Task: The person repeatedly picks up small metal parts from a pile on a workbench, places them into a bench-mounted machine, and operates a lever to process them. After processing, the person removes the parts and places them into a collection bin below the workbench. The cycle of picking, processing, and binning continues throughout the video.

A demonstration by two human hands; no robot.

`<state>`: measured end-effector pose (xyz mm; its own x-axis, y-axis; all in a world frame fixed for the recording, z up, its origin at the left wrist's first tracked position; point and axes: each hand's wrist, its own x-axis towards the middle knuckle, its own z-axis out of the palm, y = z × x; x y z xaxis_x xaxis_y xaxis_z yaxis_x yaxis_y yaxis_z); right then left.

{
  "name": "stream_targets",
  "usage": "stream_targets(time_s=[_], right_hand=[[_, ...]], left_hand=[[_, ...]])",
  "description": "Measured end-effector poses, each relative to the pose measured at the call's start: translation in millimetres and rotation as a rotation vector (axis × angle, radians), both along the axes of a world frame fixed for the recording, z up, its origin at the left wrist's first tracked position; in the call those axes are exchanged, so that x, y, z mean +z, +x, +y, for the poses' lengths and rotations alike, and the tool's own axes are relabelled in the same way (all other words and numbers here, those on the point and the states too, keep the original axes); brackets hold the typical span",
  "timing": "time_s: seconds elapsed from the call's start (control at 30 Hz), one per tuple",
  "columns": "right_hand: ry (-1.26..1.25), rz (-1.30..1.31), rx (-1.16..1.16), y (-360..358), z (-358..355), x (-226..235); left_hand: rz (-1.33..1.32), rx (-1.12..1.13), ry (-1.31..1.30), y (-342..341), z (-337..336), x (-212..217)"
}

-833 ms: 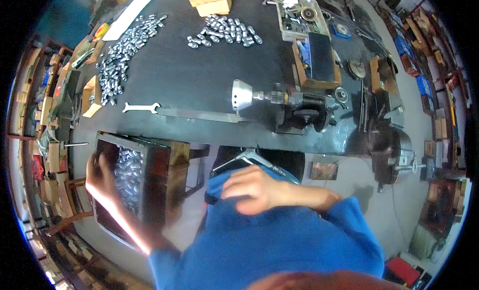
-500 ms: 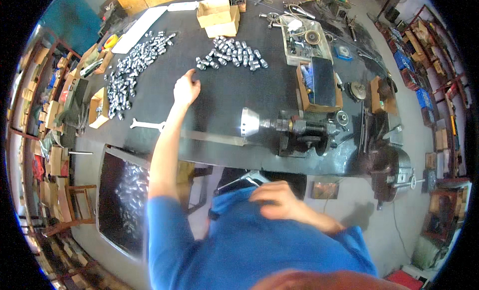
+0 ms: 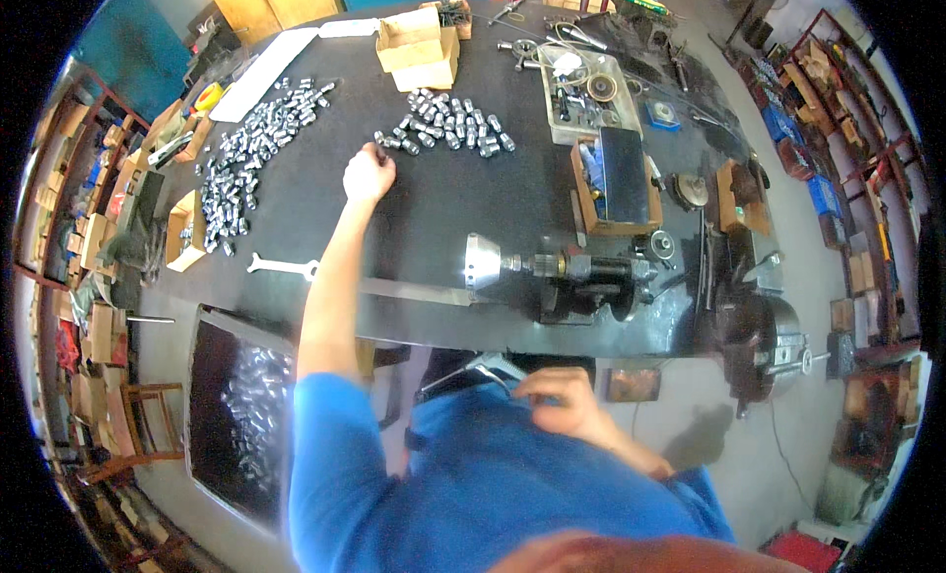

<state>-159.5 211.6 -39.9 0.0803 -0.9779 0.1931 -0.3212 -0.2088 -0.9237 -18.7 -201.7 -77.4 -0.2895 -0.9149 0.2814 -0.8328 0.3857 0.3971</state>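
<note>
On the dark table, my left hand [image 3: 369, 177] reaches to the near left edge of a smaller pile of shiny cylindrical metal fittings [image 3: 453, 120]. Its fingers are closed on a metal fitting [image 3: 381, 152], mostly hidden by them. My right hand [image 3: 560, 396] hovers in front of my body, below the table edge. Its fingers are loosely bent with the thumb apart, and I see nothing between them. Beside its fingertips is a grey metal frame or lever [image 3: 473, 368]. To the right stands a bench fixture with a silver conical head [image 3: 483, 262].
A larger pile of fittings [image 3: 229, 174] spreads at the left beside a small cardboard box [image 3: 185, 233]. A wrench [image 3: 281, 267] lies near the front edge. Below is a dark bin of metal parts [image 3: 212, 415]. Cardboard boxes [image 3: 419, 46], a parts tray [image 3: 591, 95] and a vise [image 3: 769, 346] stand farther round.
My left hand's fingers have closed at the near left edge of the smaller pile. My right hand has shifted slightly, its fingers more bent. The whole view has tilted a little.
</note>
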Motion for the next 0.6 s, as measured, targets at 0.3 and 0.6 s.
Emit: stream_targets(time_s=[0.3, 0.6], right_hand=[[-0.053, -0.002, 0.009, 3.8, 2.7, 1.7], [-0.415, 0.168, -0.026, 37.9, -30.2, 32.6]], left_hand=[[1.422, -0.443, 0.898, 63.0, 204.9, 52.7], [1.547, -0.435, 1.272, 53.5, 309.6, 51.5]])
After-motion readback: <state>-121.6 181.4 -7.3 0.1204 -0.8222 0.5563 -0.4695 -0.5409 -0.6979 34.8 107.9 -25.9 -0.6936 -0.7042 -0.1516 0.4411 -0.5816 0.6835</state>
